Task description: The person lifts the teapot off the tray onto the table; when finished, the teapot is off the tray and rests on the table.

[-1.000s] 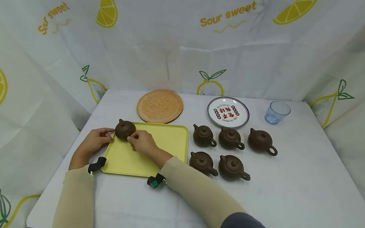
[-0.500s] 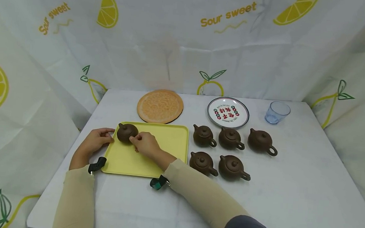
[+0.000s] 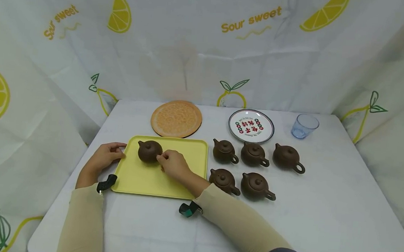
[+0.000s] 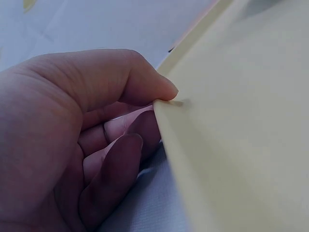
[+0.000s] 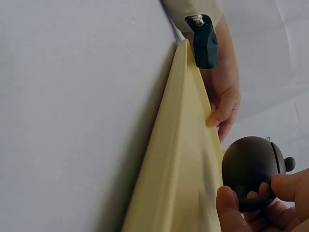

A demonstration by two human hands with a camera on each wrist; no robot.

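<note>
My right hand pinches the handle of a dark brown teapot over the upper left part of a yellow tray. In the right wrist view the fingers and thumb close round the handle of the teapot, and its round lid knob points right. My left hand grips the tray's left edge. In the left wrist view the thumb of the left hand lies over the rim of the tray, with the other fingers curled beneath it.
Several more brown teapots, among them a near one and a far right one, stand right of the tray. Behind are a round tan mat, a white printed plate and a blue glass.
My right hand has carried the teapot rightward and slightly toward me, from the tray's top left corner further in over the tray. The left hand has stayed at the tray's edge.
</note>
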